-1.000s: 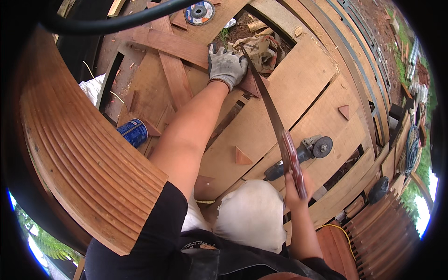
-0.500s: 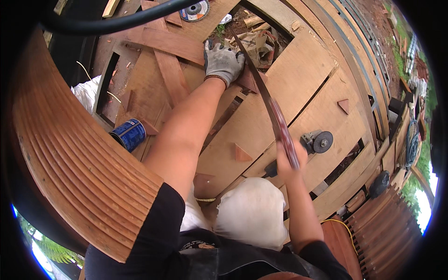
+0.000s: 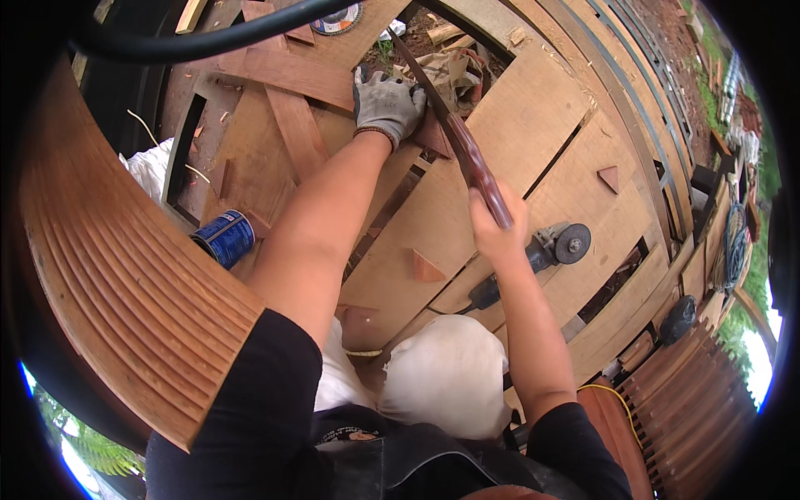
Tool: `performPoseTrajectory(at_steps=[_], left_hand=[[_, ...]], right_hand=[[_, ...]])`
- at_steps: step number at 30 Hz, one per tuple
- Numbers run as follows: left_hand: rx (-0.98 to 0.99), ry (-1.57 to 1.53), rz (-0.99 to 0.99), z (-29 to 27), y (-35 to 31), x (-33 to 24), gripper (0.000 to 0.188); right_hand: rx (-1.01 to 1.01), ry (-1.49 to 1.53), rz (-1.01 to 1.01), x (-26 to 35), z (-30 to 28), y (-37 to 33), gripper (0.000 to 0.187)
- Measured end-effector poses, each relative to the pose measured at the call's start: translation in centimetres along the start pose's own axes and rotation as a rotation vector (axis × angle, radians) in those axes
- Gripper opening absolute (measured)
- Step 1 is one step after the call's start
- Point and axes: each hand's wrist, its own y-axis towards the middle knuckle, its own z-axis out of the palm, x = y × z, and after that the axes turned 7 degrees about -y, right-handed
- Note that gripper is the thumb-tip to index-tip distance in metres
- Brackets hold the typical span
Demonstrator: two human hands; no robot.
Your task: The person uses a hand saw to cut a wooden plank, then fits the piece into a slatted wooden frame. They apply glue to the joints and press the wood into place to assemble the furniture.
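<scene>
My right hand (image 3: 502,223), bare, is closed around the red-brown wooden handle of a handsaw (image 3: 477,162). Its dark, narrow blade is seen nearly edge-on and slants away to the upper left. Just left of the blade, my left hand (image 3: 390,108) in a grey work glove presses down on a reddish-brown piece of wood (image 3: 433,137), its fingers bent over it and partly hidden. Wooden slats (image 3: 300,77) lie crossed beside the glove. An angle grinder (image 3: 546,250) lies on the plywood behind my right wrist.
Triangular wood offcuts (image 3: 428,267) lie on the plywood (image 3: 492,150), which has gaps between its boards. A blue can (image 3: 227,239) stands left of my forearm. A grooved board (image 3: 142,292) fills the left side, and a black hose (image 3: 208,42) crosses the top. A flap disc (image 3: 337,18) lies far off.
My right hand has drawn the saw back and forth, shifting up and left with the handle now farther from me. The grinder's body is more exposed. My left hand keeps its place on the wood.
</scene>
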Motion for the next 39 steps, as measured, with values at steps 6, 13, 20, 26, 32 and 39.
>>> performPoseTrajectory(at_steps=[6, 13, 20, 26, 32, 39], left_hand=[[0.046, 0.007, -0.030, -1.2, 0.0, 0.5, 0.047], [-0.005, 0.004, 0.014, -0.1, 0.3, -0.3, 0.045], [0.020, 0.014, -0.016, -0.8, -0.2, 0.6, 0.045], [0.005, 0.004, 0.017, -0.3, 0.2, -0.7, 0.046], [-0.010, 0.004, -0.016, -0.1, -0.1, 0.8, 0.047], [-0.077, -0.020, 0.037, 0.2, 0.0, 0.0, 0.045]], right_hand=[[0.058, -0.413, 0.046, 1.8, -8.4, -12.8, 0.013], [-0.042, 0.061, -0.049, 0.2, 1.6, 1.8, 0.004], [0.172, -0.595, 0.234, 2.3, -8.5, -13.4, 0.016], [-0.045, 0.004, -0.038, -0.5, 0.5, -0.5, 0.010], [0.037, -0.308, 0.073, 2.3, -7.7, -12.2, 0.016], [-0.072, 0.089, -0.105, -1.2, 0.9, -0.2, 0.011]])
